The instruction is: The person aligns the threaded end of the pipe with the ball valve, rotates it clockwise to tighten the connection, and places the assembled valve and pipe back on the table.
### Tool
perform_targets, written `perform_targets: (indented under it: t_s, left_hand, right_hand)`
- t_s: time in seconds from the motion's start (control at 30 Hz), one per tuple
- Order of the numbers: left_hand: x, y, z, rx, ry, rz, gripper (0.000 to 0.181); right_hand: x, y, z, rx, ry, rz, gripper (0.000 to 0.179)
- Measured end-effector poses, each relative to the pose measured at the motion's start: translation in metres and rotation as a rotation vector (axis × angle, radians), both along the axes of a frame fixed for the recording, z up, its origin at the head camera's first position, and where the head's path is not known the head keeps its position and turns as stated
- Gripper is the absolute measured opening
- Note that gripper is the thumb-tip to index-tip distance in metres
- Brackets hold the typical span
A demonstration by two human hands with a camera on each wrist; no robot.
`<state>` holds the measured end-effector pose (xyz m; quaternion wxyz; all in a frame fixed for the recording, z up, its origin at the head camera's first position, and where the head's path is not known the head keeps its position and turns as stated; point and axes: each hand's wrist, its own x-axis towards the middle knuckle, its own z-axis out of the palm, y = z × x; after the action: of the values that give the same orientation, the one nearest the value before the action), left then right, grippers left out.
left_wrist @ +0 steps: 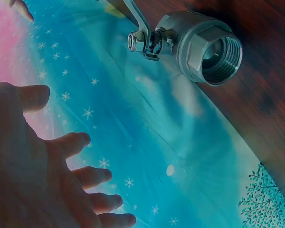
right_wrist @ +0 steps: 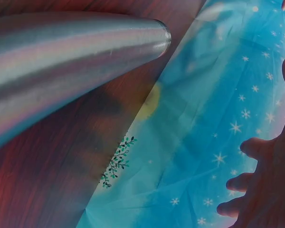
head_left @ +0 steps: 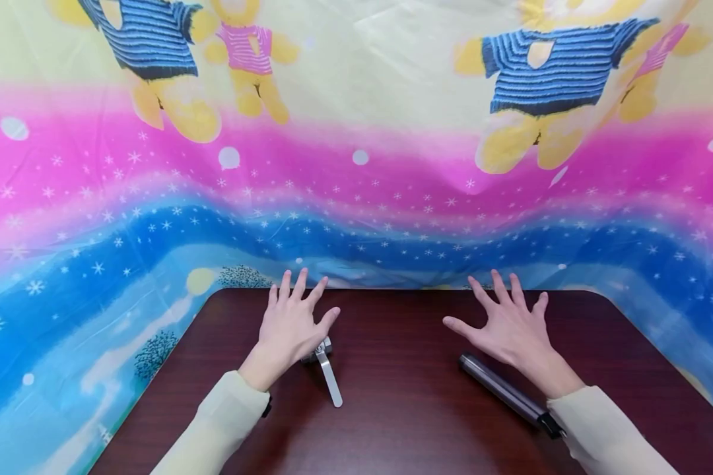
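Observation:
A steel ball valve [left_wrist: 199,47] with a lever handle [head_left: 331,381] lies on the dark wooden table, partly covered by my left hand [head_left: 288,330] in the head view. That hand is held over it with fingers spread, gripping nothing. In the left wrist view the valve's threaded bore faces the camera. On the other side, a grey metal tube [head_left: 502,390] with a black end lies slantwise beside my right wrist. My right hand [head_left: 511,331] has its fingers spread too, holding nothing, beyond the tube. The tube's near end reaches the right sleeve.
The brown table [head_left: 392,376] has rounded far corners. Behind and around it hangs a colourful cloth [head_left: 368,191] printed with bears and snowflakes, meeting the table's far edge. A black band [head_left: 267,407] shows at the left cuff.

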<state>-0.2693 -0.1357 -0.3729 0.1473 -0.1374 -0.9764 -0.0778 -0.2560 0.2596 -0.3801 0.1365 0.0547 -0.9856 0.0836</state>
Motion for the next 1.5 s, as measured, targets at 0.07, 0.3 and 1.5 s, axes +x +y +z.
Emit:
perform_targets:
  t_s: [0.07,0.3,1.5]
  left_hand:
    - [0.001,-0.001,0.001,0.003,-0.002,-0.002,0.074]
    - [0.003,-0.006,-0.002,0.007,0.0,0.0,0.074]
    - [0.021,-0.05,-0.03,0.079,0.002,-0.113,0.083]
  right_hand:
    - [0.001,0.0,0.0,0.0,0.002,0.0,0.11]
    - [0.005,0.002,-0.001,-0.001,0.009,0.007,0.11]
    - [0.057,0.018,-0.016,-0.066,0.039,0.047,0.115]
